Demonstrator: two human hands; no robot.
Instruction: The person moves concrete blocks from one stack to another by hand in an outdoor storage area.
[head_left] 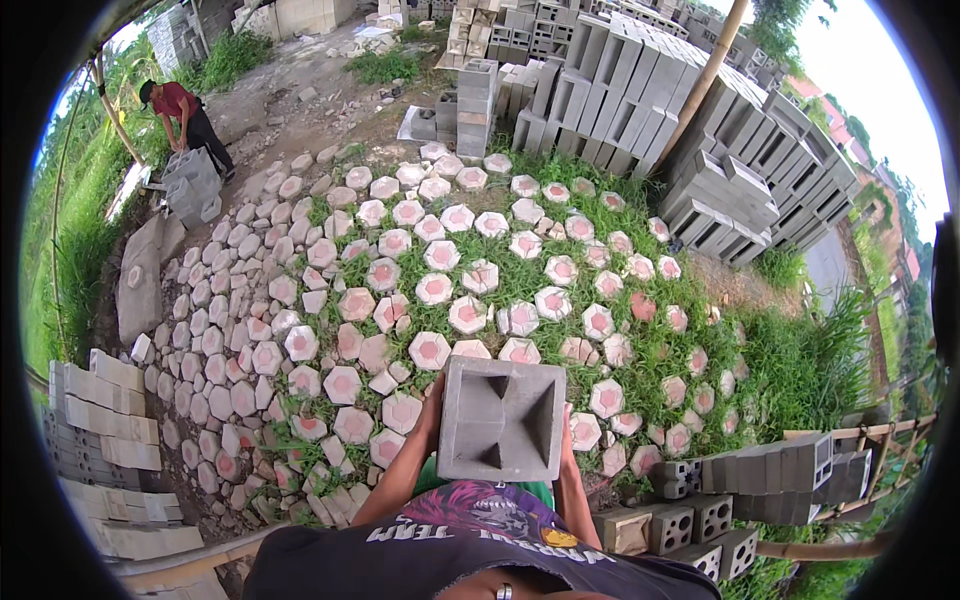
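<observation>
Gripping a grey block (502, 420) between left hand (431, 413) and right hand (567, 434), pressed in from opposite sides; cannot tell the hold underneath; held just in front of the shirt (480, 540), hollow side up, over hexagonal pavers (433, 347) amid grass (830, 340); facing stacks (610, 90) at upper right; sharing the yard with a co-worker (177, 106) in red, stooped at upper left.

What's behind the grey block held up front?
The block partly covers hexagonal pavers, seen past its top edge; green cloth shows at its bottom edge. Anything directly behind is hidden, as is how far the left hand and right hand reach underneath.
</observation>
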